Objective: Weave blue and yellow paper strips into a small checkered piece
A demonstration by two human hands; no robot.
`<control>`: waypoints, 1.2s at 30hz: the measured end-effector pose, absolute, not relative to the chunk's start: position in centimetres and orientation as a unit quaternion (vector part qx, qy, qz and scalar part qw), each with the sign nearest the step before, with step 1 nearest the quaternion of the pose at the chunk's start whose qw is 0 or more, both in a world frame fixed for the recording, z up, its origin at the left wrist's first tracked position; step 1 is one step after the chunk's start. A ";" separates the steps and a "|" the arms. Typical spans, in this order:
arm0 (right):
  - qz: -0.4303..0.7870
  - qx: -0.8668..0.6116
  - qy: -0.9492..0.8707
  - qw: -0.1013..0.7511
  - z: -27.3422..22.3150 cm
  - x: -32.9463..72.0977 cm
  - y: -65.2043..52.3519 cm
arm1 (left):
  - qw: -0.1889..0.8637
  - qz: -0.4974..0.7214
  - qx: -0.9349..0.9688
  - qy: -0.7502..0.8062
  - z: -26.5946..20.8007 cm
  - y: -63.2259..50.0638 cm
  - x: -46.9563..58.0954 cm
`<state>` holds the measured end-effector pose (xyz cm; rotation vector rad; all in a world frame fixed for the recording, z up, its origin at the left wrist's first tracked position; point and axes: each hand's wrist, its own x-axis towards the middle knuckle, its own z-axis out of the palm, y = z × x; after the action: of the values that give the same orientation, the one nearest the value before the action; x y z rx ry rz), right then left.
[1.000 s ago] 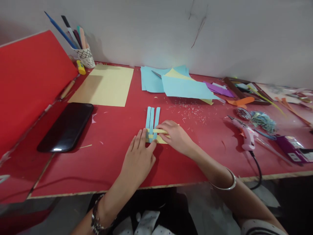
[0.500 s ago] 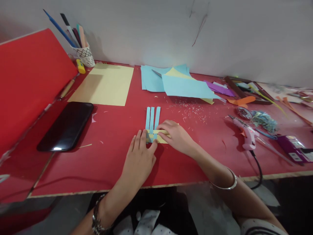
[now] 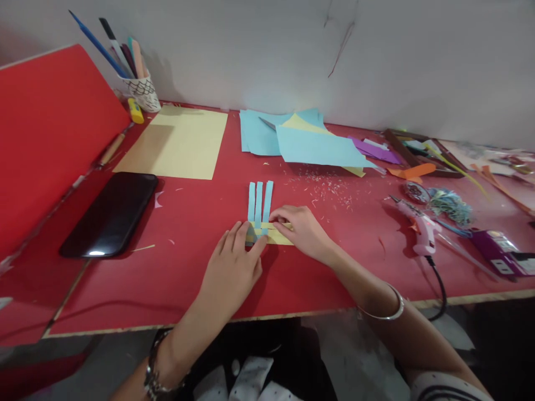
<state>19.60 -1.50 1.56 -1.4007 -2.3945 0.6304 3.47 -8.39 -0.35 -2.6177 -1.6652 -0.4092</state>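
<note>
Three light-blue paper strips (image 3: 259, 200) stand side by side, pointing away from me, their near ends interlaced with pale-yellow paper strips (image 3: 281, 238) that run crosswise. My left hand (image 3: 229, 264) rests palm down at the left end of the weave. Its fingers are stretched out and its thumb presses on the near edge. From the right, my right hand (image 3: 308, 234) pinches the upper yellow strip between thumb and forefinger, close beside the rightmost blue strip. Both hands cover parts of the yellow strips.
A black phone (image 3: 111, 214) and a yellow sheet (image 3: 184, 142) lie to the left. Blue sheets (image 3: 320, 146) with scissors partly under them lie behind the weave. A pink glue gun (image 3: 420, 228) and a purple box (image 3: 501, 253) are at right. A patterned pen cup (image 3: 144, 93) stands back left.
My left hand has shifted slightly left and its thumb lies lower on the weave. The upper yellow strip sits closer to the lower one. My right hand keeps its pinch.
</note>
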 end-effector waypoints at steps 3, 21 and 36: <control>0.207 -0.487 -0.836 0.145 1.6 19.7 -1.5 | -0.012 -0.123 -0.851 -0.511 -0.1 -7.9 2.1; 0.195 -0.496 -0.838 0.117 1.7 20.0 -1.7 | -0.040 -0.096 -0.882 -0.459 0.4 -4.4 -0.2; 0.060 -0.368 -0.923 0.091 1.2 17.8 -2.9 | -0.157 -0.169 -0.861 -0.453 -0.4 -2.5 -0.4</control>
<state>17.80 -2.87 1.18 -1.0940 -2.7449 0.1785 -0.41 -2.52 -0.36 -3.0125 -1.5865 -0.5929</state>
